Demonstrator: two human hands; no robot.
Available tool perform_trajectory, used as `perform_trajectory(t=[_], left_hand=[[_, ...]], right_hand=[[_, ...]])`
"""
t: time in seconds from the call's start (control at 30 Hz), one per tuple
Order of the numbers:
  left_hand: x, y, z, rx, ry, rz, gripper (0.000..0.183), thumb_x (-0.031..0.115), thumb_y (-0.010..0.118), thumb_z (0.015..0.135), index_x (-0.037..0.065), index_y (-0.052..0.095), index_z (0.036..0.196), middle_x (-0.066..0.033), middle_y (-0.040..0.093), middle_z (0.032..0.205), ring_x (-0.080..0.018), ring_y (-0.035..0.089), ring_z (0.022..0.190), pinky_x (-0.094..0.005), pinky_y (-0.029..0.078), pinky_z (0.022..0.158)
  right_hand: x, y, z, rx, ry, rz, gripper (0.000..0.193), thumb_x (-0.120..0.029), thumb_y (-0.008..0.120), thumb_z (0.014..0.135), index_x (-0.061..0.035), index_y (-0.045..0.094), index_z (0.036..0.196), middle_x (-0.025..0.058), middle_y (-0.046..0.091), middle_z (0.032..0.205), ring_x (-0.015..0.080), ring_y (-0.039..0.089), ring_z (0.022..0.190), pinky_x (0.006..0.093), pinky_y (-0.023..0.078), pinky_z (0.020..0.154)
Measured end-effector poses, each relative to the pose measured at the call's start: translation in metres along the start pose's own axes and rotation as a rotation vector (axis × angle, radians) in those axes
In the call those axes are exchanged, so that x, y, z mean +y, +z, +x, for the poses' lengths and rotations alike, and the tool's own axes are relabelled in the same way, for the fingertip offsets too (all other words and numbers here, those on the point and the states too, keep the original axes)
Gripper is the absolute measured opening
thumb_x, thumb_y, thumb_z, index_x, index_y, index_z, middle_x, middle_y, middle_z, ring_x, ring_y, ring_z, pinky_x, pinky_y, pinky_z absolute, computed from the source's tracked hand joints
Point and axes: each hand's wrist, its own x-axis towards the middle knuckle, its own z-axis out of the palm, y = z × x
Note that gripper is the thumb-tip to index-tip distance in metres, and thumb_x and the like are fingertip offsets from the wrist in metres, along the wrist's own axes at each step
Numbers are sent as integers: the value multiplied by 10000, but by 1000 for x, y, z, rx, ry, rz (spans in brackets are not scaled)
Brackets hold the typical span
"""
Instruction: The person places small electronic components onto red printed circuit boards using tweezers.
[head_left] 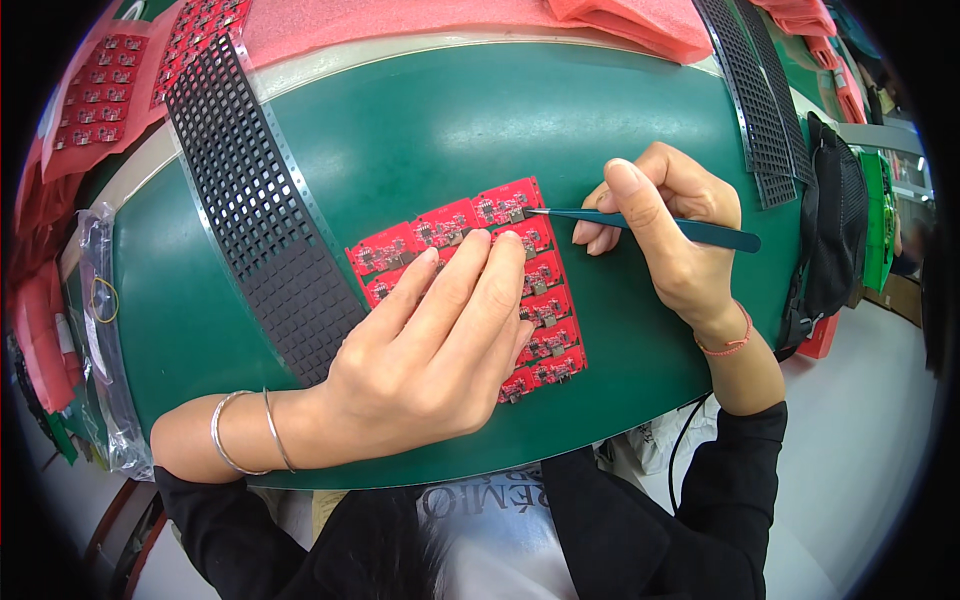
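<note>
A red panel of small circuit boards [455,225] lies on the green mat [480,120] in the middle of the view. My left hand [440,345] rests flat on it, fingers spread over its middle and lower part, pressing it down. My right hand [670,225] pinches a pair of dark teal tweezers [640,222]. The tweezers' tip touches a small part at the panel's top right board [512,205].
A black perforated carrier strip [255,200] runs diagonally across the mat's left side. Two more such strips [760,100] lie at the upper right. Pink foam sheets [450,20] and more red board panels [100,90] sit along the far edge. A clear bag [105,340] lies at the left.
</note>
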Motion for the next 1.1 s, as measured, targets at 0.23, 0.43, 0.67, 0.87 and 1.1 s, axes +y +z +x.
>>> perform_trajectory(t=[0.23, 0.43, 0.67, 0.87, 1.1], left_hand=[[-1, 0, -1, 0, 6, 3, 393, 128, 780, 760, -97, 739, 1080, -204, 697, 1161, -317, 724, 1048, -393, 604, 908], [0, -1, -1, -14, 10, 21, 404, 146, 774, 771, -91, 735, 1096, -192, 693, 1176, -304, 717, 1070, -382, 597, 923], [1, -2, 0, -20, -11, 38, 424, 153, 756, 779, -71, 727, 1138, -185, 687, 1216, -284, 711, 1080, -351, 579, 946], [-1, -3, 3, -44, -8, 73, 499, 158, 743, 796, -29, 687, 1255, -145, 687, 1285, -257, 693, 1090, -323, 571, 943], [-5, -35, -21, 82, -33, -7, 325, 155, 746, 868, -85, 724, 1087, -211, 717, 1106, -358, 721, 999, -418, 628, 854]], right_hand=[[1, 0, 0, -8, -18, -22, 265, -133, 690, 1010, 13, 630, 797, 73, 690, 731, 126, 717, 643, 227, 567, 552], [0, -1, 0, -33, -57, -82, 270, -136, 691, 1009, 13, 625, 795, 78, 691, 733, 129, 716, 646, 228, 558, 550], [2, -8, 3, 11, -80, 25, 290, -150, 629, 1048, -5, 585, 800, 105, 704, 744, 124, 697, 639, 231, 547, 556], [2, -6, 3, 1, -73, 31, 293, -162, 594, 1069, -4, 596, 823, 121, 710, 758, 128, 685, 646, 240, 544, 580], [-18, 8, 12, -67, -73, 113, 274, -180, 608, 1066, 11, 637, 871, 116, 714, 759, 143, 709, 670, 251, 561, 607]])
